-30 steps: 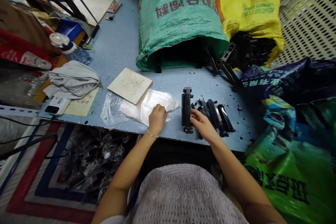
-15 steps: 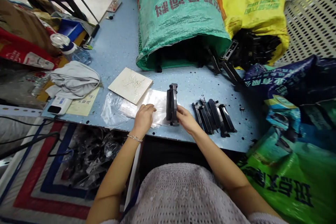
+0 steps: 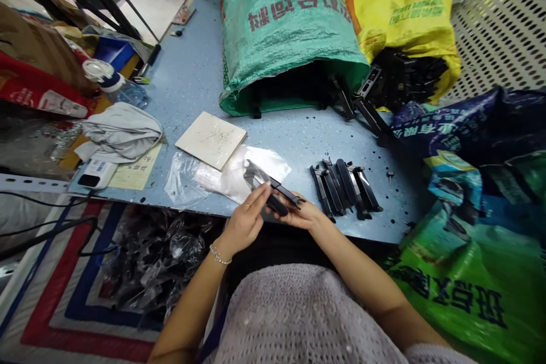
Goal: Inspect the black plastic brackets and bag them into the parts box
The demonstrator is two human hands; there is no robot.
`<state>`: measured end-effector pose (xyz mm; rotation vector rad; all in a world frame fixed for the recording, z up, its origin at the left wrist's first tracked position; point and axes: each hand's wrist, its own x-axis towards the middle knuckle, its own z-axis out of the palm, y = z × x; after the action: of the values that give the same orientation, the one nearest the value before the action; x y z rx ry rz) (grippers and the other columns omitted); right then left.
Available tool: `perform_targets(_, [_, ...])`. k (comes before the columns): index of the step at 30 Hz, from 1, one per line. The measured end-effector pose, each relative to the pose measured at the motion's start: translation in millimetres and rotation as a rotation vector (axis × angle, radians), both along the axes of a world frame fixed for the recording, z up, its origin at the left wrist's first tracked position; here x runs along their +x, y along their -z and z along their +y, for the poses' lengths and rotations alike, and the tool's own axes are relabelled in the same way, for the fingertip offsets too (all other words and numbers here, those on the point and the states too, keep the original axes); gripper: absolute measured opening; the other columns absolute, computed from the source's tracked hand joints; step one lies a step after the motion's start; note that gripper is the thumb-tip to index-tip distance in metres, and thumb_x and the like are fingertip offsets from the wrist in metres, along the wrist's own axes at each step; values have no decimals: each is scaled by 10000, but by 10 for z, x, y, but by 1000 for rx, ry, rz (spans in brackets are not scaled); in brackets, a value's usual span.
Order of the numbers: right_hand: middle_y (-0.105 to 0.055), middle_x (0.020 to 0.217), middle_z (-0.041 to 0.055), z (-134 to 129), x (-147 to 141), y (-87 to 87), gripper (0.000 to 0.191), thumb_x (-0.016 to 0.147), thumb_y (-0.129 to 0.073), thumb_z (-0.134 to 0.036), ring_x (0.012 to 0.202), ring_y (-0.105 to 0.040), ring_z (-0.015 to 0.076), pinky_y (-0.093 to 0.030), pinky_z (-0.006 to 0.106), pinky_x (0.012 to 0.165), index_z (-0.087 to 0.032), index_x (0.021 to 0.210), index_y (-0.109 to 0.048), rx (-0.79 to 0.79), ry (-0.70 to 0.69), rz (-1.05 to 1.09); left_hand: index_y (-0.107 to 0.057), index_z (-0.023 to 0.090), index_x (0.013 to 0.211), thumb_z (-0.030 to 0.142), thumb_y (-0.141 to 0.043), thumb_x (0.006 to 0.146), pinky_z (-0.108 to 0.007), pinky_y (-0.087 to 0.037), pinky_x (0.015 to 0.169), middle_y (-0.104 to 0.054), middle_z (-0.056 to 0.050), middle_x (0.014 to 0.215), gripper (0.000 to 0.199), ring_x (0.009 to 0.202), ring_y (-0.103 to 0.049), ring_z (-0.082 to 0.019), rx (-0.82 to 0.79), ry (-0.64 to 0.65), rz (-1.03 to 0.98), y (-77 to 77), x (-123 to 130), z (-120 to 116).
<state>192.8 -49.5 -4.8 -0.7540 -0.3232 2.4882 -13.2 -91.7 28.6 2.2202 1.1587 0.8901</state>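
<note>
"What's in your right hand?"

"Your right hand (image 3: 304, 215) has a black part (image 3: 281, 189), with its fingers closed around the near end. You hold the part tilted, up off the table (image 3: 191, 62), close to the front edge."

"And your left?"

"Your left hand (image 3: 243, 224) is just beside it, with the long fingers together and their tips at the side of the part. Whether they pinch anything, I can't tell. Something clear and shiny shows around the far end of the part, too blurred to make out. There's a bracelet (image 3: 219, 255) on that wrist."

"What lies about your hands?"

"Just beyond them, thin plastic bags (image 3: 273, 162) are spread flat, partly under a square tile (image 3: 212, 139). To your right, well apart from the bags, a row of black pieces (image 3: 347, 179) lies side by side."

"And farther out?"

"A green sack (image 3: 294, 23) lies across the table with its mouth towards you. A yellow sack (image 3: 405, 5) is next to it, dark pieces showing at its mouth. Over to your left there's a grey cloth (image 3: 121, 131), with a bottle (image 3: 128, 91) behind it."
</note>
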Motion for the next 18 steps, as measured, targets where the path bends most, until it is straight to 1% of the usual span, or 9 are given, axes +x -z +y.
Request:
perform_targets(3, [-685, 873, 61, -142, -45, 3, 182, 946, -602, -293, 625, -610, 71, -510, 107, 491, -151, 1058, -580, -150, -40, 105, -145, 279, 1581, 51, -429, 924, -450, -395, 1166, -310, -128, 1600, 752, 1471, -331, -257, 35, -160, -21, 48, -116, -20])
perform_targets(4, [-676, 868, 58, -181, -66, 0, 177, 947, -600, -295, 611, -587, 58, -488, 87, 472, -144, 1036, -583, -194, -51, 133, -132, 276, 1583, 60, -444, 926, -451, -404, 1159, -299, -136, 1604, 759, 1469, -335, -264, 62, -189, -19, 58, -144, -20])
perform_targets(6, [-666, 845, 53, -227, -115, -14, 180, 932, -618, -298, 588, -561, 48, -463, 71, 449, -136, 1003, -584, -220, -77, 156, -127, 270, 1584, 58, -452, 926, -438, -416, 1152, -304, -143, 1598, 765, 1461, -351, -265, 121, -175, 1, 49, -167, -42])
perform_targets(7, [-665, 827, 51, -232, -139, -28, 191, 919, -636, -305, 577, -561, 51, -465, 79, 446, -138, 993, -582, -196, -86, 146, -133, 266, 1584, 50, -447, 924, -422, -424, 1148, -328, -142, 1585, 763, 1451, -368, -258, 143, -147, 9, 30, -166, -67])
perform_targets(9, [-671, 804, 46, -216, -174, -71, 232, 884, -680, -319, 581, -587, 74, -490, 117, 465, -155, 1002, -567, -85, -37, 80, -165, 263, 1580, 34, -439, 918, -389, -441, 1139, -392, -134, 1548, 753, 1420, -418, -238, 151, -101, 11, -22, -154, -142])
perform_targets(12, [-663, 774, 26, -172, -193, -153, 309, 836, -725, -352, 631, -632, 115, -515, 174, 520, -189, 1009, -527, 88, 103, -62, -197, 262, 1576, 27, -445, 906, -362, -453, 1131, -446, -128, 1505, 751, 1387, -460, -224, 132, -104, 4, -73, -134, -258])
perform_targets(14, [-629, 731, -7, -176, -206, -205, 319, 826, -715, -374, 621, -617, 125, -500, 199, 525, -209, 984, -493, 205, 127, -184, -187, 254, 1578, 14, -434, 895, -365, -453, 1132, -452, -132, 1498, 765, 1390, -453, -226, 150, -78, 26, -69, -98, -297])
perform_targets(16, [-588, 708, -40, -228, -235, -260, 285, 830, -689, -343, 612, -584, 129, -486, 227, 552, -225, 963, -467, 430, 129, -403, -163, 214, 1584, 24, -441, 886, -385, -461, 1124, -443, -157, 1499, 775, 1394, -446, -245, 137, 10, 73, -69, -34, -309])
perform_targets(18, [-576, 733, -44, -318, -270, -336, 210, 851, -642, -284, 660, -574, 139, -486, 260, 626, -229, 948, -465, 730, 117, -673, -215, 191, 1572, 82, -490, 890, -412, -491, 1090, -485, -173, 1454, 744, 1347, -494, -266, 93, 73, 115, -126, 22, -328])
